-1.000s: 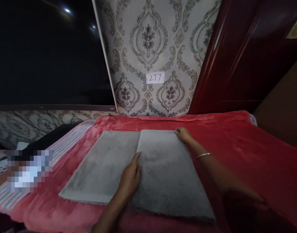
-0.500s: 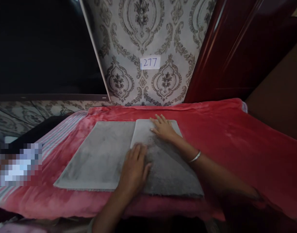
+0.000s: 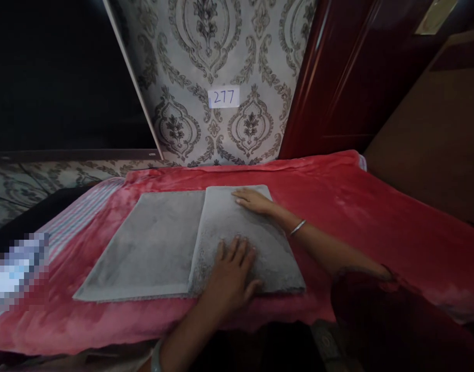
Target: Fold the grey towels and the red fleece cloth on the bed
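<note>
A grey cloth [image 3: 159, 243] lies spread over a red blanket, with its right part folded over onto itself as a raised flap [image 3: 221, 217]. My left hand [image 3: 233, 271] rests flat on the near part of this flap, fingers spread. Near the flap's far right edge, my right hand [image 3: 253, 200] lies flat with its fingers stretched out to the left. Neither hand grips anything. The cloth's left half is a single flat panel, and its lower edge shows a fuzzy pile.
The red blanket [image 3: 337, 217] covers the table. A large dark screen [image 3: 66, 77] stands at the back left. Behind are patterned wallpaper [image 3: 178, 93] with a paper label [image 3: 223, 96] reading 277, and a dark red wooden panel [image 3: 337, 88]. A blurred-out item [image 3: 16, 274] lies at left.
My left hand has slid to the right across the folded flap, its fingers spreading. My right hand's fingers have turned to point left. The view has shifted slightly to the right.
</note>
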`<move>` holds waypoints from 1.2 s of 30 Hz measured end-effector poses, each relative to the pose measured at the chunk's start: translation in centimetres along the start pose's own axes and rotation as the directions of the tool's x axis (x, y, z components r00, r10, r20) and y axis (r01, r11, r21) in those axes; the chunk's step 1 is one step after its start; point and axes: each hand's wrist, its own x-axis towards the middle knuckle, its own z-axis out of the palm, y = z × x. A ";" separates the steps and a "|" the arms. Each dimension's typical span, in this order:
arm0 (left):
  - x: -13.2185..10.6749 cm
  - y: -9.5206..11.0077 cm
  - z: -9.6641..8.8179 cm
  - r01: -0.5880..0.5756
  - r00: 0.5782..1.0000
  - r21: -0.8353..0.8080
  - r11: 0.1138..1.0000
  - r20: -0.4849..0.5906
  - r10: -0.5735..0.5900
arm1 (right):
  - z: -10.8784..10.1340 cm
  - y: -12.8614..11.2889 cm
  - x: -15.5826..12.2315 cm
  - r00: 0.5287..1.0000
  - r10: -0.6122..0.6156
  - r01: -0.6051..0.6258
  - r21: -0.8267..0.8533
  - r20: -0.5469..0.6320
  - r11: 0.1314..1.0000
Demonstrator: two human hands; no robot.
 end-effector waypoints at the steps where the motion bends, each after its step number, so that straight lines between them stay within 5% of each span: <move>1: 0.4 0.8 0.4 -0.063 0.998 -0.021 0.998 0.005 0.063 | -0.2 0.6 -0.2 0.999 0.015 -0.016 -0.022 -0.039 1.000; 4: 1.3 3.2 2.7 -0.199 0.980 -0.042 0.979 -0.005 0.199 | 0.2 2.0 -1.1 0.994 0.094 -0.099 -0.096 -0.055 0.990; 9: 1.2 4.5 5.9 -0.177 0.984 0.006 0.984 -0.026 0.178 | 1.9 2.9 -1.6 0.992 0.119 -0.123 -0.106 -0.046 0.987; 13: 1.0 4.5 5.6 -0.172 0.985 0.018 0.985 -0.029 0.173 | 2.5 3.0 -1.5 0.992 0.108 -0.114 -0.088 -0.063 0.990; 19: -1.1 5.0 2.8 -0.240 0.970 0.000 0.971 -0.044 0.240 | 2.9 2.8 -1.6 0.987 0.145 -0.152 -0.106 -0.066 0.983; 23: -4.3 2.2 0.2 -0.266 0.962 -0.145 0.953 -0.110 0.252 | 2.6 0.5 -1.4 0.960 0.279 -0.280 -0.119 -0.032 0.953; 26: -6.6 -3.9 -2.5 -0.003 0.957 -0.181 0.983 -0.285 -0.050 | 2.4 -3.8 -1.6 0.966 0.247 -0.254 -0.100 -0.079 0.962; 29: -8.6 -11.4 -6.4 0.425 0.813 -0.179 0.887 -0.356 -0.461 | 3.0 -9.2 -2.0 0.991 0.089 -0.099 -0.100 -0.097 0.990; 31: -10.0 -15.3 -9.0 0.673 0.612 -0.220 0.706 -0.369 -0.699 | 3.8 -12.2 -2.4 0.996 0.019 -0.027 -0.096 -0.085 0.995; 33: -11.5 -17.4 -10.8 0.762 0.482 -0.286 0.581 -0.348 -0.804 | 4.9 -14.4 -2.8 0.997 -0.041 0.035 -0.089 -0.071 0.995; 34: -12.2 -17.8 -11.4 0.768 0.460 -0.315 0.558 -0.336 -0.822 | 5.5 -15.0 -3.1 0.996 -0.065 0.059 -0.085 -0.066 0.995; 36: -13.3 -17.8 -11.9 0.731 0.482 -0.367 0.576 -0.320 -0.816 | 6.5 -15.7 -3.5 0.994 -0.091 0.086 -0.078 -0.063 0.993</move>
